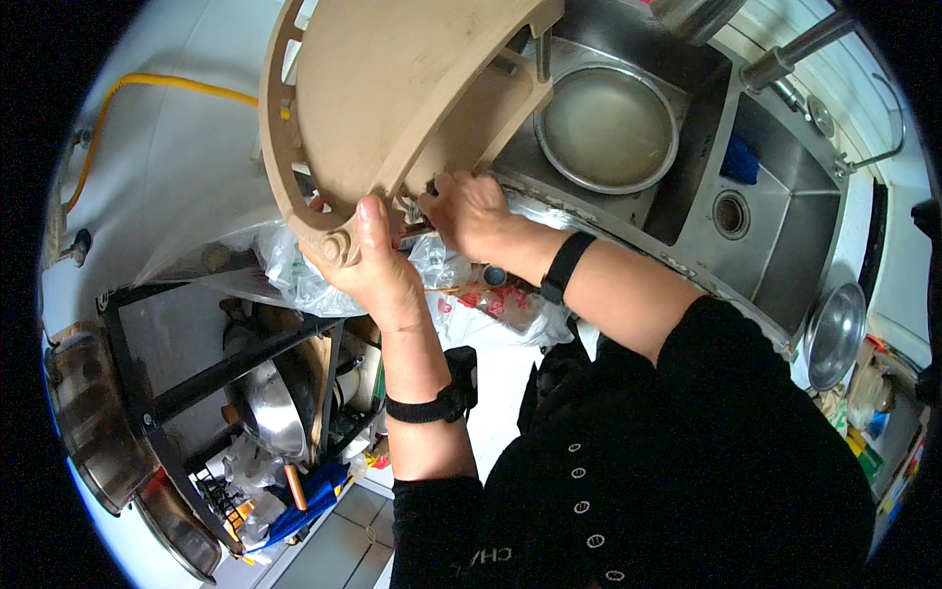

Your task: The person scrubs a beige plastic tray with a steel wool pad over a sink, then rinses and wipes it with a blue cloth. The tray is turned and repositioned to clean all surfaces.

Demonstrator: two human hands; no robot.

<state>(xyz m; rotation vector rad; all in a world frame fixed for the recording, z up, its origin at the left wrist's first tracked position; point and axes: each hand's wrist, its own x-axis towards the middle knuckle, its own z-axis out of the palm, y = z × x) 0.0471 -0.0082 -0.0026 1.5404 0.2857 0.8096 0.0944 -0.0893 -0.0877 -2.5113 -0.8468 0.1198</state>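
Note:
A beige plastic corner shelf rack is held up at the sink's left side, its two tiers joined by a metal post. My left hand grips the near corner of the upper tier, thumb on top beside a round knob. At the near end of the lower tier, my right hand is curled against the rack; its fingertips are partly hidden. Dark marks show on the upper tier's surface.
A round metal pan of cloudy water sits in the left basin of a steel sink. The right basin has a drain and blue cloth. Plastic bags lie below my hands. A black metal rack with cookware stands at left.

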